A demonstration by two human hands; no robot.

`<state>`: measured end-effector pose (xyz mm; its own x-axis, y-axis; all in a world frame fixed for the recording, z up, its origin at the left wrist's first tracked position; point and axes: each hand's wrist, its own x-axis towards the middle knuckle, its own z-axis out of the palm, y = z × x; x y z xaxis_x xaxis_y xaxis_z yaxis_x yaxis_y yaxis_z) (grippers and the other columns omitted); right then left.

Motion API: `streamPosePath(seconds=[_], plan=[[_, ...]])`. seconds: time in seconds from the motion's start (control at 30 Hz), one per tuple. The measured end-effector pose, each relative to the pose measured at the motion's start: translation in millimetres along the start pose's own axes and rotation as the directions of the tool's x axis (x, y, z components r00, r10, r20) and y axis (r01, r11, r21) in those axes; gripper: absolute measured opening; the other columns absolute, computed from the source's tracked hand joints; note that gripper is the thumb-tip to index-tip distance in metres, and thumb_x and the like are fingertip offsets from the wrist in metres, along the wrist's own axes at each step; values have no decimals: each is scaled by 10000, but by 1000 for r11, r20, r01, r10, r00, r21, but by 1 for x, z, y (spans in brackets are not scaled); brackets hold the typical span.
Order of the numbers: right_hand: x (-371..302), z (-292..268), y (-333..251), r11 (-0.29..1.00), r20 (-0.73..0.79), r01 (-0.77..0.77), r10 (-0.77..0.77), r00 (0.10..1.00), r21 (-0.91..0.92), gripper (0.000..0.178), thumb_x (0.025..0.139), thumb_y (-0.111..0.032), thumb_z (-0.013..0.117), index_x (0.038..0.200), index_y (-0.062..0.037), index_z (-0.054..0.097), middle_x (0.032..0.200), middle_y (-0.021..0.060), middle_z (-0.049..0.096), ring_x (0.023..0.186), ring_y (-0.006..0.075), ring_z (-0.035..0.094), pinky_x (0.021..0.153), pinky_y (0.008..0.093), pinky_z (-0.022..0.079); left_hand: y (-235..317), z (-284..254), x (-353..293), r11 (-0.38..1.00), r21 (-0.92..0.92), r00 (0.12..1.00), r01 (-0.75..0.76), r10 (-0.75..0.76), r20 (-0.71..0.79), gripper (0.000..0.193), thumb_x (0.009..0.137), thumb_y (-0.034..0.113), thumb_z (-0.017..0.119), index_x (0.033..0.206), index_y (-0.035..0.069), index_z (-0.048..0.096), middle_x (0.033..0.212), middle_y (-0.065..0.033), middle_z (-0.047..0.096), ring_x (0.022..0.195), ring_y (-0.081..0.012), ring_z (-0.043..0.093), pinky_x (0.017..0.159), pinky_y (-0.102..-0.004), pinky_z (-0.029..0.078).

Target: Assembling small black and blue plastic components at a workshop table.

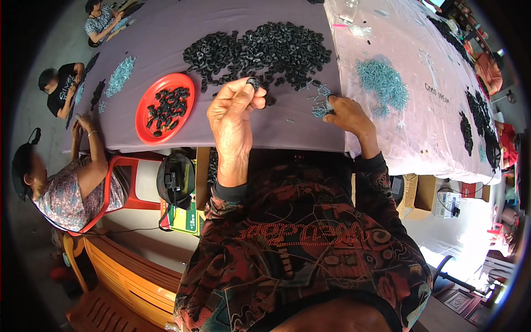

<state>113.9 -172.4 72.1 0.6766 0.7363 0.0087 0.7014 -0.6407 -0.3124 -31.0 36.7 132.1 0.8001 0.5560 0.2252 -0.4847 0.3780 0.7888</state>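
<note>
My left hand (232,113) is raised over the table's near edge, thumb and fingers pinched on a small black plastic piece (253,83). Low on the tabletop, my right hand (351,117) has its fingertips drawn together at a small scatter of shiny pale-blue pieces (319,109). Whatever those fingertips hold is too small to make out. Beyond both hands spreads a wide heap of black plastic pieces (260,52). Left of my left hand lies a red oval tray (141,119) with several black pieces in it.
A larger pile of pale-blue pieces (381,86) lies on the pink cloth (409,144) at right; another pile (119,76) is at far left on the purple cloth (160,52). A person (72,177) sits close by at left on a red chair (130,166). A cardboard box (417,196) stands below the table.
</note>
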Motion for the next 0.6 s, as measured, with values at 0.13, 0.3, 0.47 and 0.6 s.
streamPosePath(seconds=[0.13, 0.3, 0.47, 0.6], plan=[[5, 6, 2, 997, -7, 35, -35, 999, 65, 247, 723, -147, 649, 826, 23, 502, 827, 199, 582, 860, 379, 556, 724, 450, 428, -1, 0, 0, 1000, 6, 1000, 8, -8, -5, 130, 843, 45, 583, 941, -36, 607, 776, -124, 649, 619, -133, 595, 612, -249, 482], [10, 13, 2, 992, -42, 43, -38, 998, 118, 215, 735, -120, 627, 813, 27, 492, 813, 206, 579, 849, 386, 557, 723, 451, 426, -2, 0, 1, 1000, 2, 1000, 15, -15, -3, 126, 843, 46, 582, 938, -34, 606, 776, -125, 649, 618, -133, 595, 613, -247, 481], [13, 13, 10, 987, -44, -14, 21, 999, 160, 179, 753, -101, 577, 854, 27, 503, 827, 226, 584, 887, 393, 553, 757, 472, 429, -3, 1, 1, 1000, 12, 1000, 24, -24, -3, 130, 842, 41, 581, 947, -34, 603, 777, -125, 650, 624, -132, 597, 618, -248, 483], [11, 9, 11, 984, -68, -14, 27, 997, 176, 174, 757, -74, 554, 865, 46, 490, 836, 253, 573, 875, 412, 549, 760, 475, 428, -3, 2, 0, 999, 13, 1000, 29, -29, -8, 129, 840, 38, 582, 945, -34, 604, 779, -126, 652, 625, -131, 595, 619, -248, 480]])
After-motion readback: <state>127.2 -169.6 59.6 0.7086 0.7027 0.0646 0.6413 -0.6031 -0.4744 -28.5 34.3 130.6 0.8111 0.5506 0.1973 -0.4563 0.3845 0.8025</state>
